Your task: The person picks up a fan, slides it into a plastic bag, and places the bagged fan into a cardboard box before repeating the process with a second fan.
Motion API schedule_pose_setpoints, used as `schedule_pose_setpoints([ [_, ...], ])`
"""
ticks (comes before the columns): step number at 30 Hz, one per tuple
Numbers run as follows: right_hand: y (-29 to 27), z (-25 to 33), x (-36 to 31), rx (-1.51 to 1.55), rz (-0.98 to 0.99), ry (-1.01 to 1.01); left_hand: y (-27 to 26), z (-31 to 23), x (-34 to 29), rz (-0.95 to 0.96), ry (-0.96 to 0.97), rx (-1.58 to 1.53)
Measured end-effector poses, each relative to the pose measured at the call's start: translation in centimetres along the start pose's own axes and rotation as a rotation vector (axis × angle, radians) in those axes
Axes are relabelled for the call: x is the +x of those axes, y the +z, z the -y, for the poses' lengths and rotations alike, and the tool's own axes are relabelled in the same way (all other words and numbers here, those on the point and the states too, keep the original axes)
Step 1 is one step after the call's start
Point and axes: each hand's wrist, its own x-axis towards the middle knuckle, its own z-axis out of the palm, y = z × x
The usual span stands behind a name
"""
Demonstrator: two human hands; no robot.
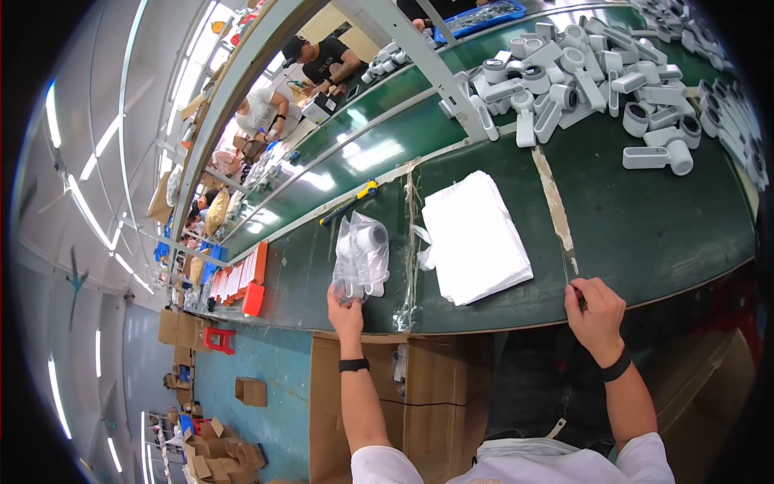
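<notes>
At the near edge of the green bench, my left hand (347, 310) closes on the near end of a clear plastic bag (360, 256). Inside it shows a grey-white device with a round head and handle, partly blurred by the film. My right hand (595, 313) is farther right, thumb and fingertips pinched together beside the end of a worn tape strip (553, 198). Whatever those fingers hold, if anything, is too small to make out. Between my hands lies a stack of white sheets (477, 239), with a crumpled clear plastic scrap (424, 246) at its left side.
Many loose grey-white devices (572, 73) are heaped at the far right. A yellow-and-black tool (349, 202) lies beyond the bag, and orange boxes (253, 274) stand at the left. A metal frame post (435, 73) rises behind; people work across it. Cardboard (435, 403) stands below the bench.
</notes>
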Motion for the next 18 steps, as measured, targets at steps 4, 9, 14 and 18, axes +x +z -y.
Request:
schedule_pose_setpoints([
  [4, -0.1, -0.2, 0.0, -0.006, 0.002, 0.005, -0.8, -1.7, -0.8, -0.025, 0.004, 0.115],
  [9, 0.0, 0.1, 0.0, -0.007, 0.004, -0.009, -3.6, -1.6, -2.2, -0.219, 0.018, 0.130],
  [14, 0.2, 0.3, -0.3, -0.031, 0.003, -0.024, -1.0, -6.9, -6.0, -0.185, 0.076, -0.083],
  [18, -0.6, 0.2, -0.2, 0.012, 0.046, 0.015, 5.2, -7.7, -8.3, 0.133, 0.047, -0.245],
])
